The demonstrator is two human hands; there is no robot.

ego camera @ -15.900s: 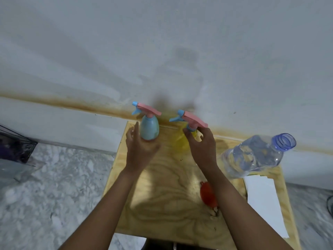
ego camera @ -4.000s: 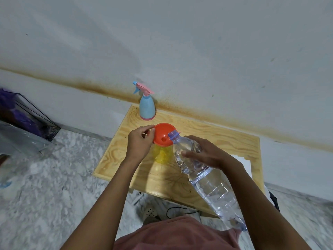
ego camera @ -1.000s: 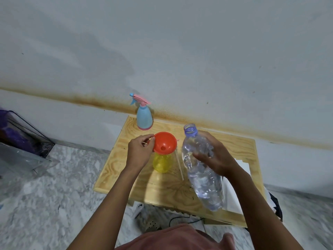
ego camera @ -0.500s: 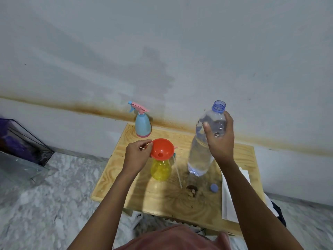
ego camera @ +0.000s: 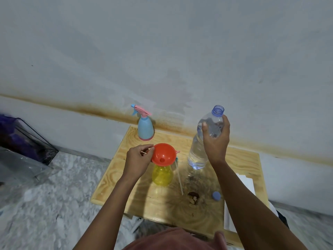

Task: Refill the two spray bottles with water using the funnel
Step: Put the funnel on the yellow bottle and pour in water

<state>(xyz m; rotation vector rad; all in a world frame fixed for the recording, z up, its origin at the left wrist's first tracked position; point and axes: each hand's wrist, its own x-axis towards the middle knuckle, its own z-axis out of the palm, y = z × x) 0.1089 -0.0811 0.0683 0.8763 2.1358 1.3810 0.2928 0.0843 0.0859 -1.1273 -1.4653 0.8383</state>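
Observation:
An orange funnel (ego camera: 164,153) sits in the neck of the yellow spray bottle (ego camera: 162,175) near the middle of the wooden table (ego camera: 115,175). My left hand (ego camera: 138,160) pinches the funnel's left rim. My right hand (ego camera: 216,141) grips the upper part of a clear water bottle (ego camera: 198,150), which stands upright and uncapped on the table to the right of the funnel. The blue spray bottle (ego camera: 145,129), with its pink trigger head on, stands at the table's back edge. The yellow bottle's spray head with its dip tube (ego camera: 179,179) lies behind and beside it.
A blue bottle cap (ego camera: 216,195) lies on the table near a dark knot in the wood. White paper (ego camera: 247,181) covers the table's right side under my right arm. A black wire rack with plastic (ego camera: 27,147) stands on the marble floor at left. A wall rises right behind the table.
The water bottle went from tipped over the funnel to upright, then moved right and down onto the table. My left hand stayed on the funnel's rim.

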